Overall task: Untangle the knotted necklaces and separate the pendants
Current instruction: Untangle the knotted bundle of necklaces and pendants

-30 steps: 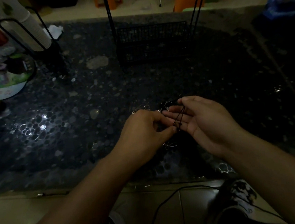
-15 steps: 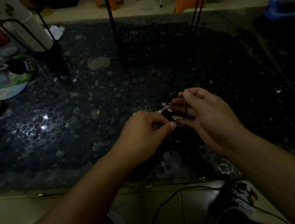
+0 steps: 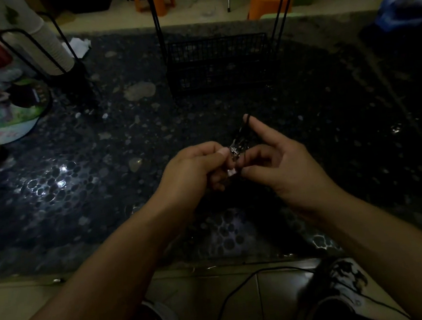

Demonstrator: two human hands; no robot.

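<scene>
Dim light. Well left of the wire basket point(image 3: 218, 63), a stack of paper cups point(image 3: 44, 44) leans in its holder. In front of the basket, our left hand point(image 3: 193, 171) pinches the knotted necklaces point(image 3: 239, 147) by a silvery pendant; our right hand point(image 3: 286, 164) hooks their black cord over its raised forefinger, other fingers curled at the tangle.

Necklaces point(image 3: 239, 147) between hands, before basket point(image 3: 218, 63)
</scene>
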